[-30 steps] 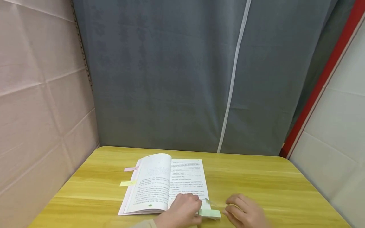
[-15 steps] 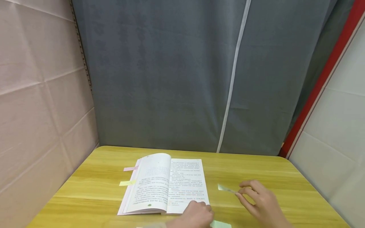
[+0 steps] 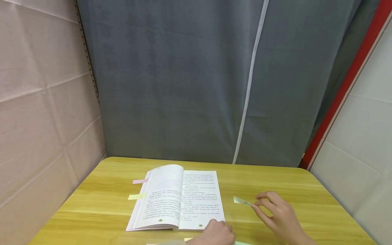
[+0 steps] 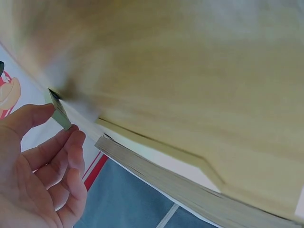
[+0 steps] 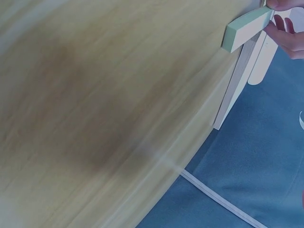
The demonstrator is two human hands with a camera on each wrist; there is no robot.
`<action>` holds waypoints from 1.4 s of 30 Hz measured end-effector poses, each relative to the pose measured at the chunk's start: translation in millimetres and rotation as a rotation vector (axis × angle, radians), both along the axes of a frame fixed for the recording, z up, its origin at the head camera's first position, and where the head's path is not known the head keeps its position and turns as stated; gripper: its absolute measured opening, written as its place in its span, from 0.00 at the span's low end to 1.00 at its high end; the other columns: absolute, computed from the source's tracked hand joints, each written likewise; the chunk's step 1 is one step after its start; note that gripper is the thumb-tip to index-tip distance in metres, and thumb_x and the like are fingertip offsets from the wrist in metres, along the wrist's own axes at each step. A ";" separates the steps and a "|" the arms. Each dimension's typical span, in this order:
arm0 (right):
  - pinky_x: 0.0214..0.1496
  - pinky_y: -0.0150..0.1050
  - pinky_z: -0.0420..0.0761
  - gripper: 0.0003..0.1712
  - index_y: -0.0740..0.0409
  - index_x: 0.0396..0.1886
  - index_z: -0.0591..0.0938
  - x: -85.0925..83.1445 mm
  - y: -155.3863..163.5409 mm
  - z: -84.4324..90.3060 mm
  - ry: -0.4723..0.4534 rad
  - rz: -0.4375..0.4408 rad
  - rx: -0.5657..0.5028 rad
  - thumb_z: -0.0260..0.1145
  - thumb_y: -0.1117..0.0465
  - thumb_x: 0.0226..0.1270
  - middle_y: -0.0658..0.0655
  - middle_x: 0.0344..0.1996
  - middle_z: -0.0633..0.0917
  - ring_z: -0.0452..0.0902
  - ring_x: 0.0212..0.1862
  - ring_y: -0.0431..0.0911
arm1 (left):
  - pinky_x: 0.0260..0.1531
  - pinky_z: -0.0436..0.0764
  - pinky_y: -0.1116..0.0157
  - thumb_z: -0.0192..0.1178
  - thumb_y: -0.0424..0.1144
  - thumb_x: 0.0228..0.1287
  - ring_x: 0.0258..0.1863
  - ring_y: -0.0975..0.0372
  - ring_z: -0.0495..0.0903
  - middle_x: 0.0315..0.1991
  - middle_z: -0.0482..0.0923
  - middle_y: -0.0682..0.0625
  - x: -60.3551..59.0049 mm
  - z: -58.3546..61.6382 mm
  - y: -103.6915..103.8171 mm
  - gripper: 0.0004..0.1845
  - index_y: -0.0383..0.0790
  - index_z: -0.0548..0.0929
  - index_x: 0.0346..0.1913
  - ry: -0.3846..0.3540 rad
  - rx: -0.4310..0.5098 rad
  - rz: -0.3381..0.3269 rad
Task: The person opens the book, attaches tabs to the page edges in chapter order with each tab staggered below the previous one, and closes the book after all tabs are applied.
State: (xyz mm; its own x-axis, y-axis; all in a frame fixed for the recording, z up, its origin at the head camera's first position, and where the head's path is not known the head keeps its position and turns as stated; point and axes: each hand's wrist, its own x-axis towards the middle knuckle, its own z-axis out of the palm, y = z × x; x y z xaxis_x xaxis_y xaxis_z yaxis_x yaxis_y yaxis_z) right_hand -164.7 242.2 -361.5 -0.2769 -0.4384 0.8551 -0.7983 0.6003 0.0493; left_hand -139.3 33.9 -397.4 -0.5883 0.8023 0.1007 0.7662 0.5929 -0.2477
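Note:
An open book lies on the wooden table, with text on both pages. Below its right page my left hand pinches a pad of pale green sticky notes between thumb and fingers. The left wrist view shows that pad edge-on between the fingertips; in the head view only a sliver shows at the bottom edge. To the right of the book, my right hand pinches a single pale green sticky note by its right end. The right wrist view does not show the right hand itself.
A pink tab and a yellow tab stick out from the book's left side. Pieces of yellow paper peek out near the left hand. A grey curtain hangs behind the table, with pale panels at both sides.
The right hand has moved right and up, drawing the single sticky note away from the pad. The left hand has shifted down and right with the pad, off the book's lower corner.

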 end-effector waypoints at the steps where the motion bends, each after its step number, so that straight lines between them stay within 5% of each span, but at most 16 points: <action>1: 0.27 0.24 0.71 0.16 0.49 0.21 0.79 -0.6 -0.2 -0.4 0.001 0.003 0.000 0.54 0.48 0.62 0.46 0.31 0.77 0.72 0.30 0.39 | 0.08 0.59 0.72 0.53 0.57 0.54 0.13 0.70 0.62 0.15 0.65 0.61 0.2 0.0 0.3 0.16 0.53 0.77 0.17 0.005 -0.011 0.004; 7: 0.27 0.25 0.71 0.14 0.48 0.21 0.78 -5.2 -3.2 -1.1 -0.003 0.017 0.009 0.56 0.48 0.61 0.46 0.31 0.77 0.71 0.30 0.39 | 0.08 0.59 0.72 0.54 0.57 0.53 0.13 0.70 0.62 0.15 0.65 0.61 0.9 2.9 -1.8 0.14 0.55 0.77 0.18 0.027 -0.026 0.016; 16: 0.30 0.25 0.70 0.05 0.46 0.23 0.78 -14.9 -13.0 2.4 -0.138 0.016 0.032 0.66 0.55 0.52 0.43 0.32 0.76 0.70 0.32 0.37 | 0.10 0.59 0.75 0.58 0.53 0.48 0.14 0.72 0.62 0.16 0.65 0.62 -5.8 18.8 -27.1 0.10 0.51 0.78 0.22 -0.021 0.120 0.002; 20: 0.30 0.24 0.70 0.11 0.45 0.22 0.78 -21.9 -18.3 2.5 -0.171 0.022 0.006 0.72 0.62 0.42 0.42 0.32 0.76 0.71 0.32 0.38 | 0.08 0.55 0.73 0.59 0.52 0.46 0.13 0.70 0.61 0.15 0.63 0.61 -10.9 22.6 -44.3 0.11 0.50 0.74 0.19 0.074 0.179 -0.002; 24: 0.28 0.26 0.71 0.13 0.43 0.21 0.77 -28.9 -22.9 2.0 -0.270 -0.018 -0.002 0.72 0.64 0.41 0.42 0.30 0.76 0.71 0.31 0.37 | 0.07 0.55 0.71 0.60 0.54 0.45 0.13 0.69 0.63 0.16 0.64 0.61 -15.9 26.2 -60.3 0.13 0.50 0.74 0.19 0.151 0.216 0.040; 32: 0.26 0.32 0.74 0.10 0.43 0.19 0.76 -44.1 -28.3 -1.4 -0.505 -0.055 0.014 0.70 0.61 0.47 0.43 0.27 0.76 0.72 0.31 0.38 | 0.09 0.58 0.70 0.60 0.52 0.48 0.16 0.67 0.66 0.18 0.65 0.60 -25.4 29.9 -79.0 0.11 0.49 0.77 0.24 0.075 0.246 0.143; 42: 0.26 0.30 0.73 0.05 0.49 0.20 0.78 -56.3 -31.1 -13.3 -0.757 -0.010 0.034 0.66 0.59 0.53 0.42 0.26 0.75 0.73 0.31 0.42 | 0.09 0.59 0.69 0.59 0.50 0.48 0.16 0.66 0.67 0.19 0.66 0.58 -36.2 23.8 -83.9 0.10 0.48 0.77 0.24 0.075 0.285 0.170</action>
